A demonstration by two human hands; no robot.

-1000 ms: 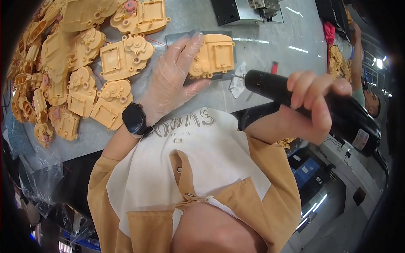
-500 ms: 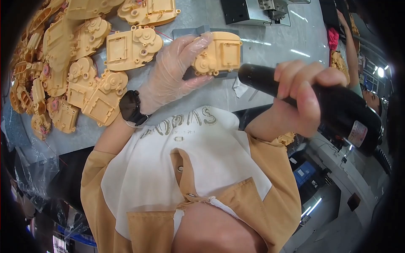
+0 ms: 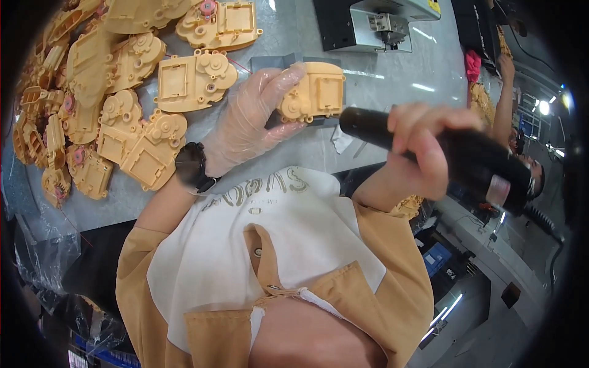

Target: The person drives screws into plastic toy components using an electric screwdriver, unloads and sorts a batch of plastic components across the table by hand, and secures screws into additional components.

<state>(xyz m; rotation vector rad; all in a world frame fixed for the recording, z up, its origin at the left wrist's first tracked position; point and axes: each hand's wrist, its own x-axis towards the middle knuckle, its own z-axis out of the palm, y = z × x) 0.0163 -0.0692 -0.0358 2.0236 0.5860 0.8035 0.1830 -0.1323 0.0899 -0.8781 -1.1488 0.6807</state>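
My left hand (image 3: 254, 107), in a clear plastic glove, grips a yellow plastic housing (image 3: 322, 91) between thumb and fingers. The housing rests on a grey fixture block (image 3: 270, 62), its rectangular recess facing up. My bare right hand (image 3: 423, 144) is wrapped round a black corded electric screwdriver (image 3: 368, 124), held sideways. The screwdriver's narrow end points left, close to the housing's lower right corner. Its bit is not visible, and I cannot tell whether the tip touches the housing.
Many similar yellow housings (image 3: 144, 144) are heaped on the metal table (image 3: 380, 76) at the left. A metal-and-black machine (image 3: 368, 27) stands at the back. A white scrap (image 3: 342, 140) lies below the fixture. Another person's arm (image 3: 504, 98) shows at the far right.
The screwdriver and my right hand have shifted slightly left and down in view. The whole scene also sits a little lower; my left hand keeps its grip on the housing.
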